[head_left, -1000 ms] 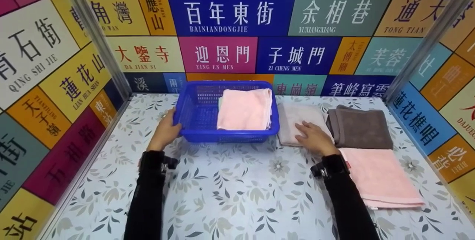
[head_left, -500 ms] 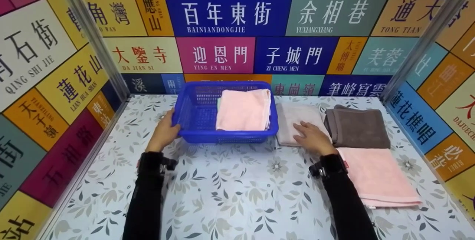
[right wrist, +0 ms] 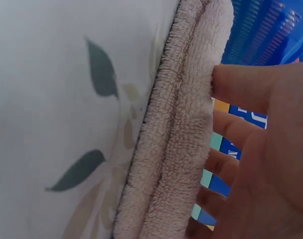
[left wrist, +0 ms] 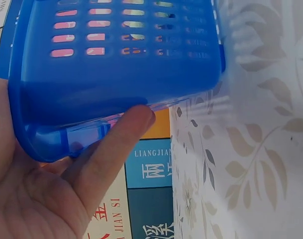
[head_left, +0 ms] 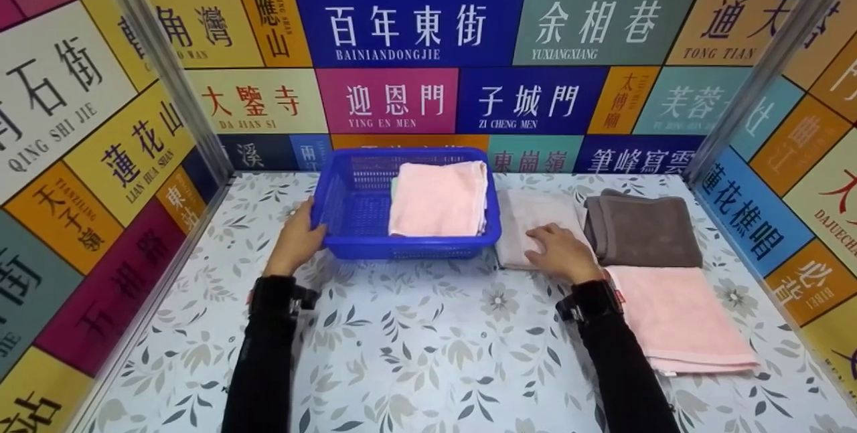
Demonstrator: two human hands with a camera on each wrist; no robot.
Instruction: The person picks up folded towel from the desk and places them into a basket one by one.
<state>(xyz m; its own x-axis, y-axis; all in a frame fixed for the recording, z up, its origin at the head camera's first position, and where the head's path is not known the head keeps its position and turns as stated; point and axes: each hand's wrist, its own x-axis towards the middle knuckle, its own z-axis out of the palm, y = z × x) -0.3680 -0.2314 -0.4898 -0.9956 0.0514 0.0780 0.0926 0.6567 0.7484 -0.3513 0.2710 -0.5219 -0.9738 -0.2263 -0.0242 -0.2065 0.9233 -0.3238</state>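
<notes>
At the left end of a blue plastic basket [head_left: 408, 241], my left hand [head_left: 294, 235] grips the rim. The left wrist view shows the thumb [left wrist: 119, 144] against the basket's outer wall. Inside the basket's right half lies a folded pink towel [head_left: 438, 199], with a sliver of pale green under its left edge. Right of the basket, my right hand [head_left: 564, 252] rests on a folded pale beige-pink towel [head_left: 535, 209]. Its fingers are spread and slightly bent, fingertips on the top layer; in the right wrist view the towel's folded edge [right wrist: 166, 139] lies flat on the table.
A folded brown-grey towel [head_left: 646, 229] lies right of the pale towel. In front of it is another folded pink towel [head_left: 683, 316]. The leaf-patterned table [head_left: 402, 353] meets sign-covered walls [head_left: 412, 21] at the back and both sides.
My right hand has drawn slightly toward me, its fingers a little more bent, and the pale towel has shifted slightly with it. The left hand and basket stay almost in place.
</notes>
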